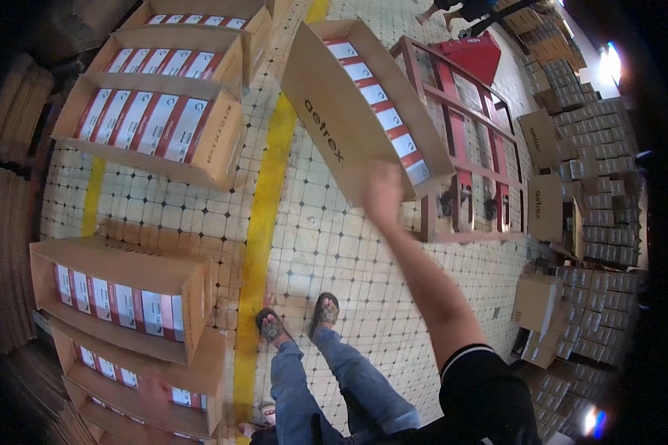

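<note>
My right hand [382, 194], smeared by motion, is at the near corner of a long brown cardboard carton [323, 122]. Its fingers are too blurred to show whether they grip the cardboard. The carton stands with its top open, slanted across the view, its right side beside a red metal frame. A row of white and red boxes [386, 119] fills it. I do not see my left hand for certain. A blurred hand [154, 397] hovers over an open carton [200, 374] at the lower left; whose it is, I cannot tell.
More open cartons [223, 137] of boxes stand at the left. The red frame [471, 237] and a red pallet jack [482, 59] are at the right, before stacked boxes [597, 133]. A yellow line [258, 245] crosses the tiled floor. Another person's foot [269, 412] shows near mine.
</note>
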